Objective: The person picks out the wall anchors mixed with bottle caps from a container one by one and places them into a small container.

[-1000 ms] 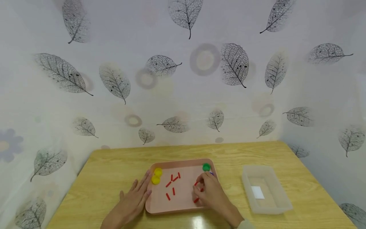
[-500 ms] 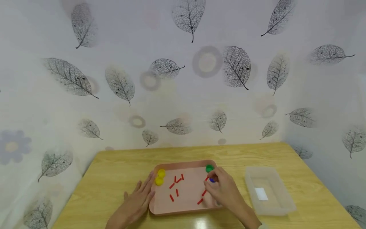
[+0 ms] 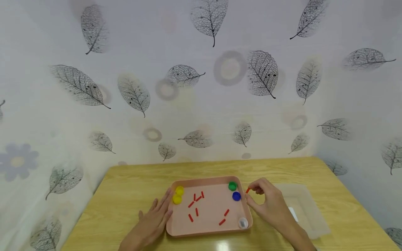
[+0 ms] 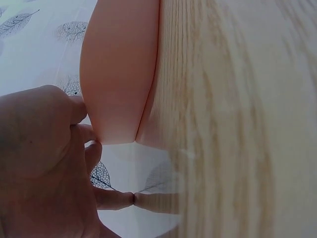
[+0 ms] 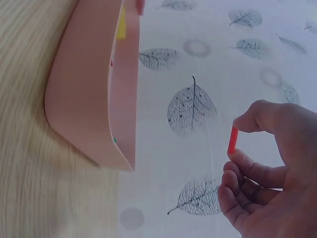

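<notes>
Between thumb and index finger, my right hand (image 3: pixel 272 204) pinches a short red stick (image 5: pixel 232 140) by its two ends. It hovers just past the right rim of the pink tray (image 3: pixel 210 228). My left hand (image 3: pixel 153 220) lies along the tray's left side, its fingers extended and touching the rim. Inside the tray, several red sticks lie scattered left of the middle, and two more, including a red stick (image 3: pixel 226 212), lie toward the right. Two yellow round pieces (image 3: pixel 177 199) sit at the far left; a green one (image 3: pixel 232 186) and a blue one (image 3: pixel 236 196) at the far right.
A clear round piece (image 3: pixel 243 222) sits in the tray's near right corner. To the right, partly behind my right forearm, stands a translucent plastic box (image 3: pixel 314 216) with a white paper (image 3: pixel 293 214) in it. A leaf-patterned wall covering (image 3: pixel 194 104) rises behind the wooden table (image 3: pixel 135 181).
My right hand has carried the red stick from inside the tray rightward past its rim, uncovering the blue and clear round pieces. My left hand has stayed at the tray's left side.
</notes>
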A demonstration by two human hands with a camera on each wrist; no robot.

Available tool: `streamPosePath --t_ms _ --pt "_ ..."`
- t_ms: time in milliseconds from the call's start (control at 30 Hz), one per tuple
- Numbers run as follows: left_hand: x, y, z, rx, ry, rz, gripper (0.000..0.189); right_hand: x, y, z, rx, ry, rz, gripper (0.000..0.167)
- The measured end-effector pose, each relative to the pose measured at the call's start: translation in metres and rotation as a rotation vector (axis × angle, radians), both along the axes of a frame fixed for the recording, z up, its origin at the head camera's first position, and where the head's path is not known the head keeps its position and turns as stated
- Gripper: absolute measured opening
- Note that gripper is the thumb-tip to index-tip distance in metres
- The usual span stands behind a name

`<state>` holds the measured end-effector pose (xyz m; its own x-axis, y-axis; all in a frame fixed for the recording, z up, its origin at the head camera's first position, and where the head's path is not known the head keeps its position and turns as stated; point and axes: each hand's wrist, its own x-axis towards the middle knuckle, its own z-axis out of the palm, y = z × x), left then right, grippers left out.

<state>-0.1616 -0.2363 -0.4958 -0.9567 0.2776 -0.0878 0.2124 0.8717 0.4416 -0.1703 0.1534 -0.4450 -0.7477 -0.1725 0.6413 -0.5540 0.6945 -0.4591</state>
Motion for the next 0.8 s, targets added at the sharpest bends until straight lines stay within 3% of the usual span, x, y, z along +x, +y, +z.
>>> streamPosePath --t_ms 200,533,800 --pt "0.0 0.001 0.002 0.017 0.043 0.007 0.06 -0.003 0.02 0.001 0.022 0.013 -0.047 0.033" --pt "0.001 -0.001 -0.003 0.022 0.013 0.004 0.059 -0.003 0.047 -0.002 0.005 0.036 -0.091 0.033" --pt "0.001 0.001 -0.001 0.019 0.005 0.006 0.06 -0.006 0.074 -0.002 0.016 0.023 -0.146 0.032"
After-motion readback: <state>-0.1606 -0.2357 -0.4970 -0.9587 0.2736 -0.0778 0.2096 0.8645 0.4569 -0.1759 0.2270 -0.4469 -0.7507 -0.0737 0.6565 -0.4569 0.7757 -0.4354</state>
